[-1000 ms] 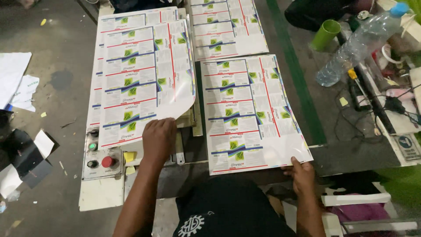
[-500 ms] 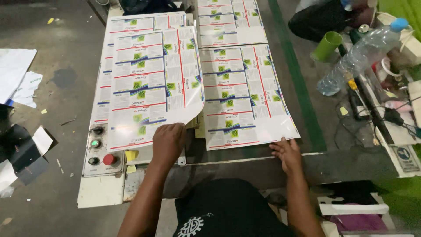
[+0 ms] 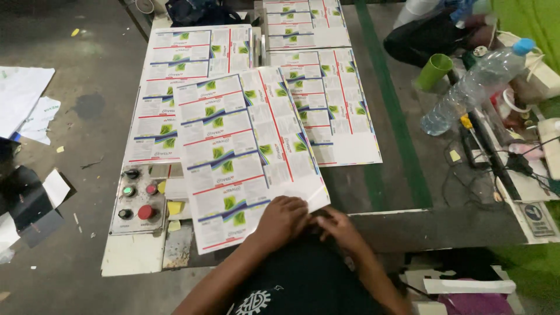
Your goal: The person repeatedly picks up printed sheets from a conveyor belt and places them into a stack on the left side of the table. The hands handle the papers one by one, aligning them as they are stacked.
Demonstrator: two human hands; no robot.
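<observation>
A large printed sheet [image 3: 233,151] with rows of green, blue and red labels lies at a slant on the machine table [image 3: 408,186]. Both hands are at its near edge. My left hand [image 3: 284,217] pinches the sheet's near right corner, fingers curled over the paper. Touching it from the right, my right hand [image 3: 338,224] grips the same corner. Under and beside this sheet lie more printed sheets: one stack [image 3: 175,76] at the left, another [image 3: 338,105] at the right.
A control panel [image 3: 137,201] with red, green and black buttons sits at the table's front left. A clear plastic bottle [image 3: 472,87], a green cup [image 3: 433,71], cables and clutter lie at the right. Paper scraps [image 3: 23,105] litter the floor at left.
The top sheet has slid from the left stack toward the middle and turned askew. My right hand moved left from the right stack's corner to meet my left hand.
</observation>
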